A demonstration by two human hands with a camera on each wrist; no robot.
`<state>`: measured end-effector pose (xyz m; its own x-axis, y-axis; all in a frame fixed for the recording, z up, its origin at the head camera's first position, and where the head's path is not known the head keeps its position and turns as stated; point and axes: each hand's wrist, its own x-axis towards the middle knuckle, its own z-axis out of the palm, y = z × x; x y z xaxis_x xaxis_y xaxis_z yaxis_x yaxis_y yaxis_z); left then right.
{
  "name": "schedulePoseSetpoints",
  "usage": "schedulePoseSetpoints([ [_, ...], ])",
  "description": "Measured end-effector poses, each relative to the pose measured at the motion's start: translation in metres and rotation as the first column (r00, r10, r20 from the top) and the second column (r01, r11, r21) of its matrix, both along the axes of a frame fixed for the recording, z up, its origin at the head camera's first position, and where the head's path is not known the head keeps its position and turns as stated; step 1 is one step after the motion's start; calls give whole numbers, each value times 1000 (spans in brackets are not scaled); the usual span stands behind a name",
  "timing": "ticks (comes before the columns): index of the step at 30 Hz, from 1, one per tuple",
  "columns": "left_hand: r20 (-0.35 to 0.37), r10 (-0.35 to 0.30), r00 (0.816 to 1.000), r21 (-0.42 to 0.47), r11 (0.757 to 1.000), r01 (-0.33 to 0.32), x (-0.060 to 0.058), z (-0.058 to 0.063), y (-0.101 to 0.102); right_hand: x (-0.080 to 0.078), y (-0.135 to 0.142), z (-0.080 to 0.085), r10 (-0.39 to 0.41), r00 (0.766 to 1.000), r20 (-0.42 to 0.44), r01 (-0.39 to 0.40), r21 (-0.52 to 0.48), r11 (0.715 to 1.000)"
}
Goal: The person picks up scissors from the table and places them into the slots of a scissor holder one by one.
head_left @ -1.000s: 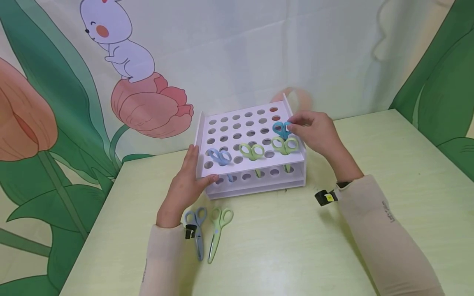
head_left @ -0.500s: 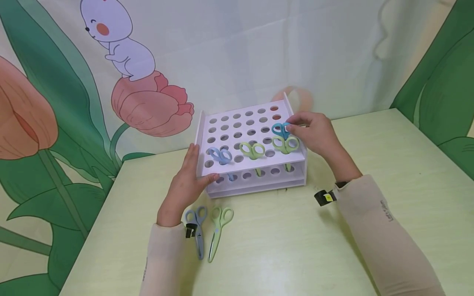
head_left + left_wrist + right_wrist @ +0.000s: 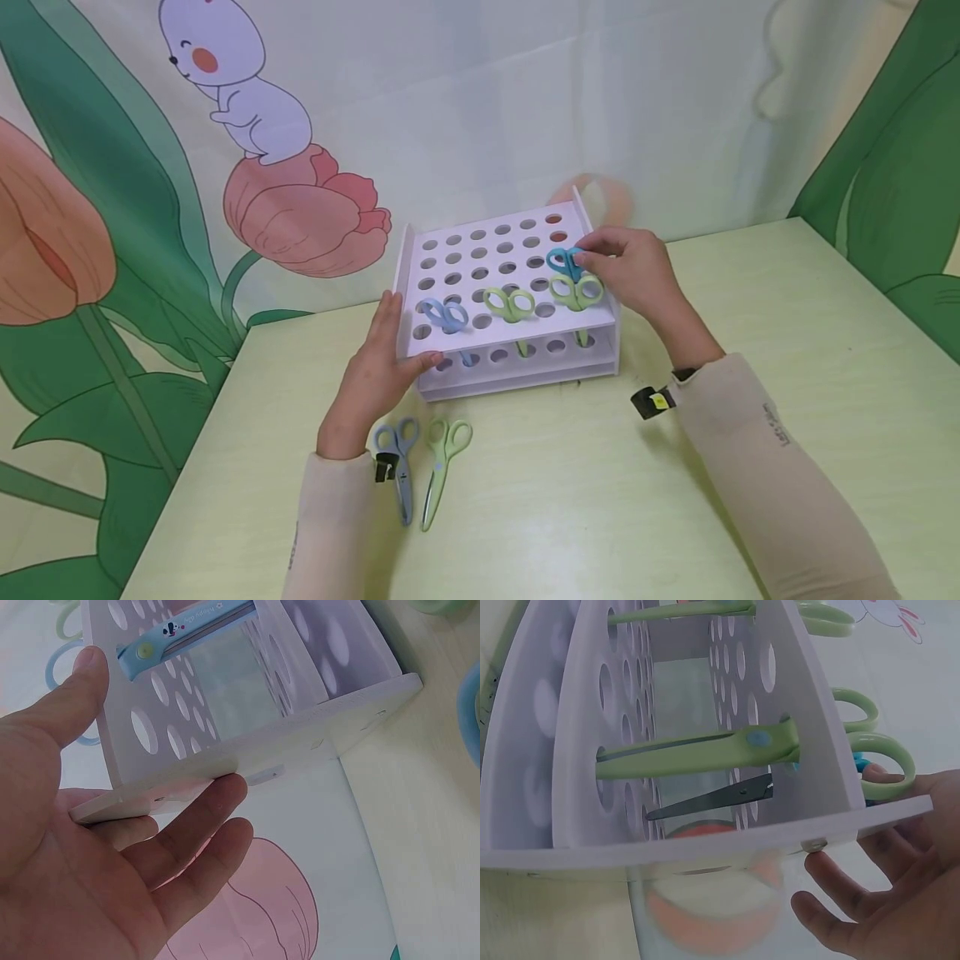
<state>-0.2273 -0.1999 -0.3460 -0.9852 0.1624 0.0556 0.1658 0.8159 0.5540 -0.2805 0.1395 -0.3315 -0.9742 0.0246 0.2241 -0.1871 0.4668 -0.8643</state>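
A white two-tier rack with rows of round holes stands on the table. My left hand holds its front left corner, with the thumb on the front edge and the fingers along the side panel. At the rack's right side my right hand pinches one handle loop of teal scissors. In the right wrist view a dark blade slants between the tiers. Green scissors, other green scissors and light blue scissors stand in front holes, handles up.
Grey-blue scissors and green scissors lie on the pale green table in front of the rack, near the left wrist. Behind the rack hangs a printed curtain with a rabbit and tulips.
The teal scissors' handle and my right hand have shifted very slightly to the left. My left hand stays at the rack's corner.
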Motion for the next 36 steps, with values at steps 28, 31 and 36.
schedulePoseSetpoints([
  [28,-2,0,1000,-6,1000,0,-2,-1,0,-3,0,-5,-10,1000,-7,9,-73,997],
  [31,0,3,1000,-9,1000,-3,-2,-1,1,-3,1,-4,7,1000,13,-6,-75,997],
  [36,-3,3,1000,-9,1000,-3,-1,0,0,-2,5,-1,43,998,45,-39,-81,996],
])
